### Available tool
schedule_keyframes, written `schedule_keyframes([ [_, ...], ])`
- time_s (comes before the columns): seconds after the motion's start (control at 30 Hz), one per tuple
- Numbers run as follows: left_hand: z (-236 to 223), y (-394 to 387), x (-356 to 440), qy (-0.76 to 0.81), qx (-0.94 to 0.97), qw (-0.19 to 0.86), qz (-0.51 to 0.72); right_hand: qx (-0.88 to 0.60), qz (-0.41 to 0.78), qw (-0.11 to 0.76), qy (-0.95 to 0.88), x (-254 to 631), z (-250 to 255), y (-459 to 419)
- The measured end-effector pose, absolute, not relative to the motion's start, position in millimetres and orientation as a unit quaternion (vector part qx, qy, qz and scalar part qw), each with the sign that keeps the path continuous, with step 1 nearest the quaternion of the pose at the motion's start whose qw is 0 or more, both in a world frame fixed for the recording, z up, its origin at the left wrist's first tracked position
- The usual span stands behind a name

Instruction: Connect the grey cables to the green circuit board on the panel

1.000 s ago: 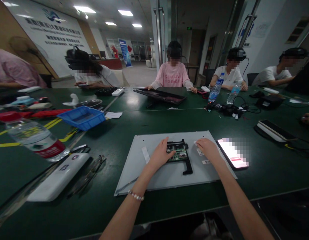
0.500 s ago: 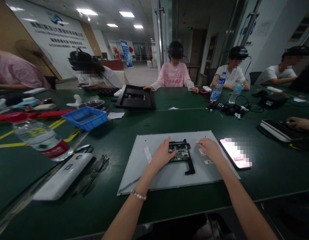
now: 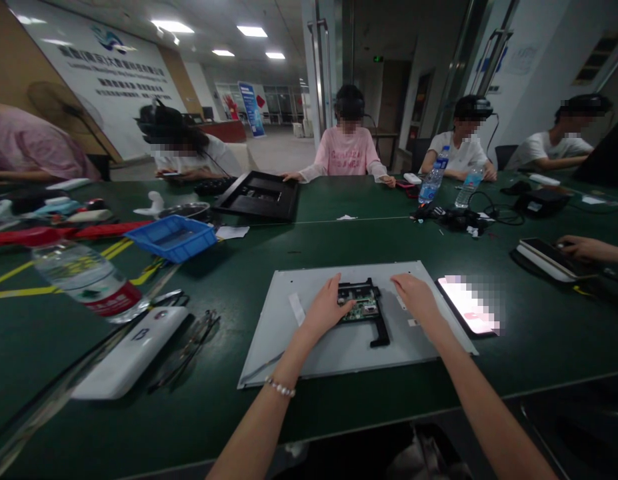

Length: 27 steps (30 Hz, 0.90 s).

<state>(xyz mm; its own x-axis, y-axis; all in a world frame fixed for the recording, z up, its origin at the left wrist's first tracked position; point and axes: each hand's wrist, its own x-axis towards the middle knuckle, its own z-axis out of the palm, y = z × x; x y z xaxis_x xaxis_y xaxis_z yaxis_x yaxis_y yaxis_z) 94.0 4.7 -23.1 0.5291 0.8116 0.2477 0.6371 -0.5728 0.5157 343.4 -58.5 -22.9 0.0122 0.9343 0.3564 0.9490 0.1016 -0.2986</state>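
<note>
On the table before me lies a flat light-grey panel [image 3: 293,360]. A green circuit board [image 3: 365,308] in a black plastic bracket [image 3: 381,332] rests on the panel. My left hand [image 3: 323,312] lies over the left end of the board, thumb on the board and fingers along the bracket's left side, holding it. My right hand [image 3: 413,297] is raised over the panel's right part, apart from the bracket. Its fingers are pinched together; whatever is between the fingertips is too small to make out. A white strip [image 3: 297,309] lies left of my left hand.
A lit phone [image 3: 467,307] lies right of the panel. To the left are glasses [image 3: 191,350], a white power bank [image 3: 133,353], a tilted water bottle [image 3: 91,280] and a blue tray [image 3: 175,240]. Across the table a person touches a black frame [image 3: 261,195]; others sit nearby.
My right hand has shifted slightly left, while my left hand stays on the board. Across the table, the black frame has been lowered flatter and moved left.
</note>
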Motion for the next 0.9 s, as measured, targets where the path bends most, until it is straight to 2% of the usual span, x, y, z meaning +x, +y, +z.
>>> schedule_keyframes([
  [0.2,-23.0,3.0,95.7,0.442,0.839,0.200,0.246,-0.620,-0.021,0.221,-0.753,303.6,0.9,-35.2],
  [0.5,-24.3,3.4,97.7,0.440,0.835,0.208,0.256,-0.609,-0.024,0.105,-0.786,257.5,4.3,2.4],
  [0.9,-27.6,5.1,97.3,0.436,0.836,0.214,0.256,-0.601,0.003,0.135,-0.788,257.0,-3.3,0.9],
])
